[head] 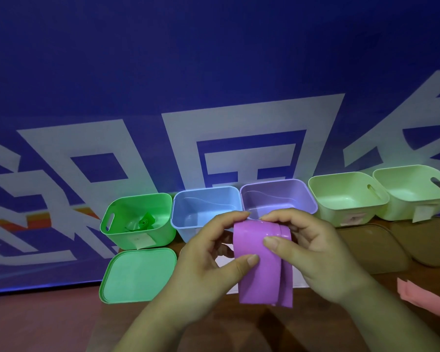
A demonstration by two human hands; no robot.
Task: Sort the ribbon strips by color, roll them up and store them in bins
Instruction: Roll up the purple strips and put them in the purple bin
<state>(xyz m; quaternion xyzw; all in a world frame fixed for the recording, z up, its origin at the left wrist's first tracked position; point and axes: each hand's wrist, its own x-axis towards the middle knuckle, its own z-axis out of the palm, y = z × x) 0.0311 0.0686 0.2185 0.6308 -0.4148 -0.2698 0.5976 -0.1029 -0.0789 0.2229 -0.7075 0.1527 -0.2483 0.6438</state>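
Note:
A wide purple ribbon strip point(261, 270) is held up in front of me, folded over at its top so two layers hang down. My left hand point(208, 252) pinches its left edge with thumb and fingertips. My right hand point(313, 252) grips its top right, thumb on the front face. Behind stand the bins in a row: a green bin point(160, 232) with a rolled green ribbon point(145, 221) inside, a blue bin point(181, 212), a purple bin point(302, 196), and two pale green bins point(323, 196) point(391, 194).
A green lid point(137, 274) lies in front of the green bin. Brown lids point(374, 250) lie before the pale green bins. Pink ribbon strips point(422, 297) rest at the right edge of the wooden table. A blue banner hangs behind.

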